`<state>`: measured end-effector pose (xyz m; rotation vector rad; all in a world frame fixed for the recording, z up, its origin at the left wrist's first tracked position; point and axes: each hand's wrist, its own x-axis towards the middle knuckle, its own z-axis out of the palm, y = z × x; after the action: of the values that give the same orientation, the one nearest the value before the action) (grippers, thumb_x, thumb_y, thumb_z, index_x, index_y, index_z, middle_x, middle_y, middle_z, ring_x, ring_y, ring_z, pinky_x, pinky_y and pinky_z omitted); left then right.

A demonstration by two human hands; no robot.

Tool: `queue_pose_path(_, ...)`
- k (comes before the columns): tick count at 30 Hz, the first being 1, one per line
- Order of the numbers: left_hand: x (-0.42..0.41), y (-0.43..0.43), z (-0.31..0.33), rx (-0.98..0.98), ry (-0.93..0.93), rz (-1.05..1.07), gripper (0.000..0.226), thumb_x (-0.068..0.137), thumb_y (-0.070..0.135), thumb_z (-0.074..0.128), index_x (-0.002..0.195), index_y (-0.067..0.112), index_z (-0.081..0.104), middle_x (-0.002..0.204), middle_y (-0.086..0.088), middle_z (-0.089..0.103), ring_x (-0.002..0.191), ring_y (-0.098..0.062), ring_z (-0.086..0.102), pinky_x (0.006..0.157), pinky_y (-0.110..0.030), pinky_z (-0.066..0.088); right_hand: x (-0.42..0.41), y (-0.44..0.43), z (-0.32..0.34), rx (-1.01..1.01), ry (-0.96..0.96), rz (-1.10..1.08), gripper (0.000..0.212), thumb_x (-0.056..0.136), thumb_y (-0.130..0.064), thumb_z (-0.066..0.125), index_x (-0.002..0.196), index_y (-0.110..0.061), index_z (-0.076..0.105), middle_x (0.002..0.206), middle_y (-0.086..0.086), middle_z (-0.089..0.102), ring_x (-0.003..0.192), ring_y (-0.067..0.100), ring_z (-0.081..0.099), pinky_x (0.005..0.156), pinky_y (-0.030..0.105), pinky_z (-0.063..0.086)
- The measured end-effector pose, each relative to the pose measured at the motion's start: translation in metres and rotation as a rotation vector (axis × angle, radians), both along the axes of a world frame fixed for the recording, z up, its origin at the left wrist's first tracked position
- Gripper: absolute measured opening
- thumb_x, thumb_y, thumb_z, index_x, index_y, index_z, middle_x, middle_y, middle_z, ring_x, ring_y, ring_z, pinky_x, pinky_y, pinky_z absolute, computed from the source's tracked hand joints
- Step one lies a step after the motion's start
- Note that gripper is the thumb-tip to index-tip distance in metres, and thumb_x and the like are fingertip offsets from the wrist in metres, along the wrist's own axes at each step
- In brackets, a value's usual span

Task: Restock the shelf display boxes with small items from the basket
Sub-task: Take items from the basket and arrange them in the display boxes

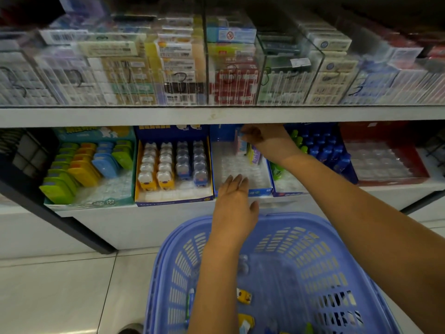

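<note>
Resting w/ straight fingers on the front of a blue cardboard display box point(262, 191) w/ clear tray, the left hand point(234, 206) is seen above a lilac plastic basket point(313, 219), while a small blue-pink item point(241, 143) is pinched by the right hand point(265, 138) at the box's rear.

The person's left hand point(234, 201) is stretched forward, palm down, over the front edge of the lower shelf point(168, 222), its fingers straight and close together and the thumb spread to the right. Its bare forearm rises from the bottom centre. The right hand point(262, 138) reaches further back, just under the upper shelf's front edge, its fingers curled and pinching a small packet point(241, 142). Its bare forearm runs diagonally from the lower right.
</note>
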<state>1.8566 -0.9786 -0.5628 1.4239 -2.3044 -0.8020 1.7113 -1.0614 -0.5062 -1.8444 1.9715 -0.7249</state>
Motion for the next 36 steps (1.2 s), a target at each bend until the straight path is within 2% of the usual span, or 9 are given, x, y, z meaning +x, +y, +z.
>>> queue_pose_path(4, 0.002, -0.003, -0.001, 0.001, 0.008, -0.014, 0.06, 0.099, 0.03, 0.047, 0.151, 0.012, 0.022, 0.159, -0.002, 0.017, 0.147, -0.018, 0.005, 0.119, -0.029, 0.008, 0.001, 0.003, -0.004, -0.02, 0.16, 0.077, 0.023, 0.093, -0.015, 0.055, 0.113, -0.007, 0.063, 0.11, 0.013, 0.065, 0.104, 0.024, 0.058, 0.082, 0.017, 0.035)
queue_pose_path(11, 0.004, 0.0, -0.001, 0.003, 0.049, -0.005, 0.06, 0.098, 0.03, 0.047, 0.15, 0.013, 0.023, 0.159, 0.0, 0.019, 0.147, -0.016, 0.006, 0.118, -0.026, 0.008, 0.002, -0.002, 0.011, 0.09, 0.196, 0.084, 0.025, 0.095, -0.014, 0.049, 0.116, -0.009, 0.061, 0.12, 0.009, 0.061, 0.11, 0.021, 0.054, 0.084, 0.016, 0.033)
queue_pose_path(17, 0.004, 0.001, 0.0, 0.009, 0.042, -0.013, 0.06, 0.099, 0.029, 0.047, 0.151, 0.013, 0.022, 0.159, 0.0, 0.018, 0.147, -0.016, 0.005, 0.119, -0.027, 0.008, 0.001, -0.002, 0.017, 0.157, 0.131, 0.126, 0.026, 0.094, -0.016, 0.052, 0.119, -0.011, 0.06, 0.122, 0.008, 0.06, 0.11, 0.018, 0.054, 0.093, 0.024, 0.041)
queue_pose_path(21, 0.004, 0.001, 0.0, 0.009, 0.056, -0.005, 0.059, 0.099, 0.029, 0.047, 0.15, 0.012, 0.024, 0.158, 0.0, 0.019, 0.147, -0.016, 0.006, 0.118, -0.026, 0.009, -0.003, -0.003, 0.019, 0.192, 0.275, 0.128, 0.022, 0.092, -0.022, 0.056, 0.111, -0.014, 0.065, 0.119, 0.004, 0.063, 0.104, 0.017, 0.055, 0.086, 0.025, 0.042)
queue_pose_path(27, 0.003, -0.002, -0.004, -0.005, 0.018, -0.021, 0.059, 0.099, 0.029, 0.047, 0.15, 0.012, 0.024, 0.158, 0.0, 0.019, 0.147, -0.016, 0.006, 0.117, -0.026, 0.009, 0.01, -0.01, 0.025, 0.267, 0.362, 0.107, 0.029, 0.092, -0.022, 0.057, 0.116, -0.007, 0.063, 0.123, 0.01, 0.06, 0.112, 0.027, 0.054, 0.1, 0.036, 0.043)
queue_pose_path(29, 0.004, -0.002, -0.002, 0.005, 0.021, -0.03, 0.058, 0.099, 0.028, 0.048, 0.149, 0.011, 0.025, 0.158, -0.001, 0.02, 0.147, -0.016, 0.008, 0.117, -0.026, 0.01, 0.013, -0.01, 0.028, 0.282, 0.364, 0.093, 0.03, 0.092, -0.021, 0.057, 0.117, -0.005, 0.061, 0.121, 0.011, 0.06, 0.11, 0.026, 0.055, 0.098, 0.036, 0.045)
queue_pose_path(31, 0.005, 0.004, 0.003, 0.025, 0.161, 0.017, 0.051, 0.099, 0.024, 0.048, 0.146, 0.01, 0.034, 0.155, -0.001, 0.028, 0.145, -0.016, 0.017, 0.115, -0.024, 0.017, 0.015, -0.007, 0.031, 0.289, 0.385, 0.092, 0.023, 0.094, -0.02, 0.054, 0.108, -0.004, 0.061, 0.112, 0.01, 0.061, 0.103, 0.024, 0.056, 0.088, 0.029, 0.047)
queue_pose_path(33, 0.009, 0.013, 0.004, -0.044, 0.368, 0.126, 0.036, 0.098, 0.02, 0.049, 0.133, 0.011, 0.052, 0.141, -0.002, 0.049, 0.131, -0.015, 0.042, 0.104, -0.023, 0.036, 0.018, 0.009, 0.035, 0.223, 0.393, 0.085, 0.016, 0.094, -0.021, 0.053, 0.085, -0.009, 0.058, 0.091, 0.007, 0.058, 0.092, 0.022, 0.053, 0.074, 0.025, 0.04)
queue_pose_path(36, 0.013, 0.028, -0.005, -0.045, 0.403, 0.182, 0.021, 0.098, 0.022, 0.049, 0.102, 0.012, 0.068, 0.1, -0.005, 0.068, 0.089, -0.018, 0.061, 0.074, -0.031, 0.05, 0.012, 0.063, 0.036, 0.167, 0.27, 0.059, 0.017, 0.088, -0.025, 0.062, 0.091, -0.009, 0.065, 0.089, 0.004, 0.06, 0.086, 0.018, 0.055, 0.071, 0.026, 0.04)
